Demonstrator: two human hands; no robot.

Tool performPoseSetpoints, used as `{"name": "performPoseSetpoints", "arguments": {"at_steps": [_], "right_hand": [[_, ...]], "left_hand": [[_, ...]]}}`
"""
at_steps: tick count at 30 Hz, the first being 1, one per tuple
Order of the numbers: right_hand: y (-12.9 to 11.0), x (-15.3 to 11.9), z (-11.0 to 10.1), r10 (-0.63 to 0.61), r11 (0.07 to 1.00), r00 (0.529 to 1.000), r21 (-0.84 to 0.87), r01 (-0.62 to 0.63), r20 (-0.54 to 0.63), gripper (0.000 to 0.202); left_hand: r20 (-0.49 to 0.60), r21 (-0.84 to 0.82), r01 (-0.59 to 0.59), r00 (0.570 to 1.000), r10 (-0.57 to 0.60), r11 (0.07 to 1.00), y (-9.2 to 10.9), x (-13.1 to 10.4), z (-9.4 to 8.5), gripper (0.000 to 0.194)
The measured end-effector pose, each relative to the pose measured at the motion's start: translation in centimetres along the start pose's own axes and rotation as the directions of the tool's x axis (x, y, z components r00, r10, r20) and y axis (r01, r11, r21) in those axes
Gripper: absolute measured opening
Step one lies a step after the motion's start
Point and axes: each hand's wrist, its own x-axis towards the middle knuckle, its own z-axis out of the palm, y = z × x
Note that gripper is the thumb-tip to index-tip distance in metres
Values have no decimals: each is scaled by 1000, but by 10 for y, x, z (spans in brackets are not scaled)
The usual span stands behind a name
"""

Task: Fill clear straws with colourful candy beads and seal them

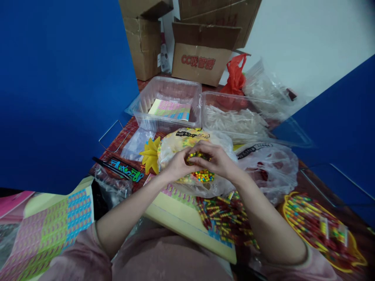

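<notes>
My left hand point(180, 164) and my right hand point(215, 158) meet over an opened plastic bag point(170, 146) of small colourful candy balls point(203, 176). Fingers of both hands are curled together around the bag's mouth; what lies between the fingertips is too small to make out. Just below the bag, many filled candy tubes point(228, 218) lie on a pad of sticker sheets point(175, 212). A yellow basket point(356, 249) at the lower right holds more filled tubes.
Two clear plastic tubs stand behind the bag: one point(146, 95) holds a sticker sheet, the other clear tubes point(237, 123). Cardboard boxes point(202, 58) and a red bag point(236, 74) are at the back. Blue panels point(64, 86) flank the table. Another white bag point(281, 168) sits right.
</notes>
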Motion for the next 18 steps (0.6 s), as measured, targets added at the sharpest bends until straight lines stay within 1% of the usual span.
{"name": "performPoseSetpoints", "arguments": {"at_steps": [3, 6, 8, 11, 13, 16, 18], "right_hand": [[-2, 1, 6, -13, 1000, 999, -9, 13, 36, 24], [0, 0, 12, 12, 1000, 1000, -1, -12, -8, 25], [0, -1, 13, 29, 999, 999, 24, -28, -45, 27], [0, -5, 11, 65, 997, 994, 50, -61, -85, 33], [0, -8, 8, 105, 993, 990, 61, -100, -92, 36], [2, -12, 3, 150, 986, 985, 83, -143, -85, 35], [4, -12, -1, 155, 985, 985, 88, -148, -77, 36]], "left_hand": [[7, 100, -24, 1000, 24, 995, 3, 0, 0, 42], [12, 96, -19, 1000, 18, 995, 5, -1, 0, 39], [25, 75, -3, 1000, 1, 997, 6, -1, 0, 41], [12, 52, 1, 1000, -2, 999, 8, -2, 0, 42], [1, 43, 8, 1000, -8, 999, 10, -3, 1, 37], [30, 20, 22, 999, -22, 1000, 13, -5, 1, 29], [43, 15, 21, 999, -22, 1000, 13, -4, 1, 32]]}}
